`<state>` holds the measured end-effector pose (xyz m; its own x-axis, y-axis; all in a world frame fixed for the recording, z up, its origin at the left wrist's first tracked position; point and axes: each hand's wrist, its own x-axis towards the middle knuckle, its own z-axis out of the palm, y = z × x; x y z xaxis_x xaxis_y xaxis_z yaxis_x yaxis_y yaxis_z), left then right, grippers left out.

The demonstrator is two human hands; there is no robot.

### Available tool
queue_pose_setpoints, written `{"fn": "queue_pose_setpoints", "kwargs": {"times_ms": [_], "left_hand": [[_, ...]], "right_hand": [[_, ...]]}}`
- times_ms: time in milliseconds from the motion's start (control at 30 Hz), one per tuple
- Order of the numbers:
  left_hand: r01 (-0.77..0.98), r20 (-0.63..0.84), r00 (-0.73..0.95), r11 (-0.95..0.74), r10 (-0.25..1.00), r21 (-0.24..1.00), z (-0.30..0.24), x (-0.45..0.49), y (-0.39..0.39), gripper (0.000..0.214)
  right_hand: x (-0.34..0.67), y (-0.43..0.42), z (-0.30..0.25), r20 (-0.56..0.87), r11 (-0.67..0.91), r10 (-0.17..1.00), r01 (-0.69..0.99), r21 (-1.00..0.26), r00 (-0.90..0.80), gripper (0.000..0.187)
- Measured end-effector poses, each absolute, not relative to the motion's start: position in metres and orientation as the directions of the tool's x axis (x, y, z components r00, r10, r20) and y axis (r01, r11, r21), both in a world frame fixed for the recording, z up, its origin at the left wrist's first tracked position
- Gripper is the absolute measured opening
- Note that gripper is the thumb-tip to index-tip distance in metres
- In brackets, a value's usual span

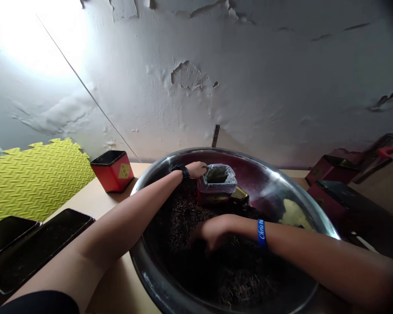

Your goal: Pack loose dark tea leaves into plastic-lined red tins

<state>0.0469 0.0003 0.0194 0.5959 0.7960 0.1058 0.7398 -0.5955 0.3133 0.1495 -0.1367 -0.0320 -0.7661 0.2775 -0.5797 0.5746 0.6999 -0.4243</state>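
Note:
A wide metal basin holds a bed of dark dried leaves that looks like loose tea. Within it stands a small red tin lined with a clear plastic bag, whose mouth is folded over the rim. My left hand grips the tin's left rim and the bag edge. Closer to me, my right hand reaches down into the leaves; its fingers are hidden by leaves and shadow. A gold-coloured lid or panel lies just right of the tin.
Another red tin with a gold label stands open left of the basin. Dark open trays or boxes lie at the near left. More red tins stand at the right. A yellow foam mat and a peeling wall border the table.

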Motion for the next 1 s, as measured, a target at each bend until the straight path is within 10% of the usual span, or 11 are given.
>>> {"fn": "queue_pose_setpoints", "kwargs": {"times_ms": [367, 600, 833, 1000], "left_hand": [[0.745, 0.109, 0.592, -0.594, 0.799, 0.303, 0.022, 0.048, -0.002, 0.032], [0.729, 0.067, 0.633, -0.623, 0.771, 0.283, 0.026, 0.048, -0.006, 0.03], [0.751, 0.098, 0.602, -0.603, 0.793, 0.269, 0.023, 0.048, -0.002, 0.033], [0.726, 0.079, 0.642, -0.638, 0.763, 0.257, 0.025, 0.049, -0.005, 0.031]], "right_hand": [[0.167, -0.125, 0.03, -0.148, 0.652, 0.393, 0.389, -0.651, -0.908, 0.029], [0.207, -0.096, 0.055, 0.159, 0.469, 0.78, 0.398, -0.788, -0.605, 0.035], [0.221, -0.069, 0.033, 0.347, 0.651, 0.756, 0.695, -0.305, -0.556, 0.022], [0.2, -0.098, 0.043, 0.511, 0.712, 0.682, 0.635, -0.3, -0.523, 0.026]]}}
